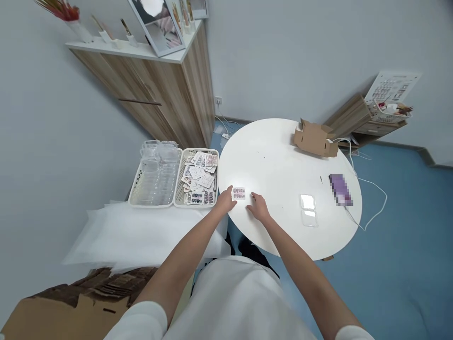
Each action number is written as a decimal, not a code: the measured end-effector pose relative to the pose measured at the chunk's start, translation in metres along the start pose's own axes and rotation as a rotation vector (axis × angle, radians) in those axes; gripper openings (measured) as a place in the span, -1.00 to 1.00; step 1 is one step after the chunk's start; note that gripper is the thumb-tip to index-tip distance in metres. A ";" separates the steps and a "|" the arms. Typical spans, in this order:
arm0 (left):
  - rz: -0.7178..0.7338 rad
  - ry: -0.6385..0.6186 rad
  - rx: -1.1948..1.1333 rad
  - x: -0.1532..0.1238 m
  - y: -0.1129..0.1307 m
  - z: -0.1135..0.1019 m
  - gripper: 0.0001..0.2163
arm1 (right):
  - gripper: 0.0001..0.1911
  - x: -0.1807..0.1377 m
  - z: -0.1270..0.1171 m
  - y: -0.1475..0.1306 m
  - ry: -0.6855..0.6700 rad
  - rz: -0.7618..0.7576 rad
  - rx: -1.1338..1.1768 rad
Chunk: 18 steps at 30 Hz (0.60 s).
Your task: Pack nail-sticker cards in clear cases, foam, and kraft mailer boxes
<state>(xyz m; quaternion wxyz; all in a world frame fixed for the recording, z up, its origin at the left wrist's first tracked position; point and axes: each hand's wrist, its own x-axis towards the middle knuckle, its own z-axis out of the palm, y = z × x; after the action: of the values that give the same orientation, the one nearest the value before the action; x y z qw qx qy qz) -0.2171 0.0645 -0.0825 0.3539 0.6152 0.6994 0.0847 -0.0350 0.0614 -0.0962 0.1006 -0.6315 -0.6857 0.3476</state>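
A small white card of pink press-on nails (239,192) is at the near left part of the round white table (269,160). My left hand (225,201) grips the card's left edge, with the index finger at its upper corner and the thumb at its lower one. Just right of the card, apart from it, my right hand (259,207) is open and holds nothing, thumb and forefinger spread. Farther right lies an opened clear plastic case (309,210). More nail cards (198,172) fill a white basket (179,200) left of the table.
Clear plastic cases (159,174) fill a second basket (136,193). On the table are an open cardboard box (314,139) and a purple, blurred-out device (340,190) with a white cable (382,189). White sheeting (141,231) lies below the baskets. A wood cabinet (170,94) stands behind.
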 end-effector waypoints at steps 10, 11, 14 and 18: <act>0.056 0.029 -0.044 0.023 -0.015 0.016 -0.41 | -0.34 0.042 0.012 -0.022 -0.099 -0.006 -0.222; 0.069 0.037 -0.059 0.023 -0.016 0.016 -0.44 | -0.35 0.043 0.012 -0.022 -0.102 -0.011 -0.224; 0.076 0.040 -0.103 0.024 -0.016 0.016 -0.48 | -0.38 0.044 0.012 -0.021 -0.090 -0.013 -0.204; 0.092 0.070 -0.155 0.023 -0.015 0.017 -0.48 | -0.40 0.041 0.012 -0.021 -0.047 -0.021 -0.175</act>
<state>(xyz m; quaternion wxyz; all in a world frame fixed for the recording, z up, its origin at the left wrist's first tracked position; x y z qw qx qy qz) -0.2191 0.0764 -0.1121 0.3715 0.6141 0.6736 0.1764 -0.0661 0.0964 -0.1042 0.0323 -0.6225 -0.7221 0.3000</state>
